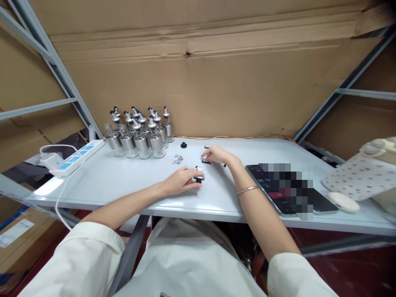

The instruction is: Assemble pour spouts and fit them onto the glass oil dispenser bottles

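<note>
Two bare hands were under my remote control: at mid-frame, the left hand [185, 180] pinched a silver-and-black pourer stopper [199, 178] between thumb and fingers; slightly higher and rightward, the right hand [219, 154] curled beside a thin black plastic strip [206, 162], its grip unclear to me.

Cardboard wall [216, 90], creased | grey metal frame [69, 83] | pale glossy table [218, 196] | dark-red floor [355, 266]
</note>
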### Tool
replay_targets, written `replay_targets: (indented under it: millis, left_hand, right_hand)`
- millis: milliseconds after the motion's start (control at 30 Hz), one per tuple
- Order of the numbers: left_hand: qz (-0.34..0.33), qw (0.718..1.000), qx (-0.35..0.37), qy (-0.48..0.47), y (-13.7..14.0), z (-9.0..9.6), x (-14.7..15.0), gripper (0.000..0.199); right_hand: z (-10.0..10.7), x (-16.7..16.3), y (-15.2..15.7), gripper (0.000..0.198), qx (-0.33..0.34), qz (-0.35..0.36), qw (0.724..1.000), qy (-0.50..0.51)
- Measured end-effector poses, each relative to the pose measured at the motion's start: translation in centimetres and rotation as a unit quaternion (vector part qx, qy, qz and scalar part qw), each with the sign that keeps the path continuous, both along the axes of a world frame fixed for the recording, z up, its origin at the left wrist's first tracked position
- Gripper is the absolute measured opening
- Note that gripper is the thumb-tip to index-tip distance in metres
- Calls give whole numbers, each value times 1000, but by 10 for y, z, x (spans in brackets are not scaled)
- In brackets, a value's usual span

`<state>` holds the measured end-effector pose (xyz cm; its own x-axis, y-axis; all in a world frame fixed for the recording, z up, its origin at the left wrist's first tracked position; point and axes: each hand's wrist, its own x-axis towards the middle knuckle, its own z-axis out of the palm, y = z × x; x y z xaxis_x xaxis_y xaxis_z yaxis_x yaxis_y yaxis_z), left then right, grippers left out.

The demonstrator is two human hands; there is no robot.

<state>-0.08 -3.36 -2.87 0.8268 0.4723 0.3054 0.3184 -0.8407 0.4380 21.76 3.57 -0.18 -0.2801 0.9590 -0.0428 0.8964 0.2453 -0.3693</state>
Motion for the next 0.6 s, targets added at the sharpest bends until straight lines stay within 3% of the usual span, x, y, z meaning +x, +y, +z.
replay_targets:
  millis: [167,267,400,600]
  left_hand:
    - [-10,999,28,-12,3,-1,-1,35]
    - [-4,999,28,-20,4,-2,-1,35]
    - [6,999,10,-39,6,-2,-2,35]
    - [19,995,-46,-89,14,-9,-3,34]
  right_hand:
    - [1,0,-4,28,-41,46,997,56]
    - [0,-1,-3,13,-29,25,994,101]
    - [5,0,-6,11,1,4,989,146]
    - [20,-4,-22,9,-58,37,939,338]
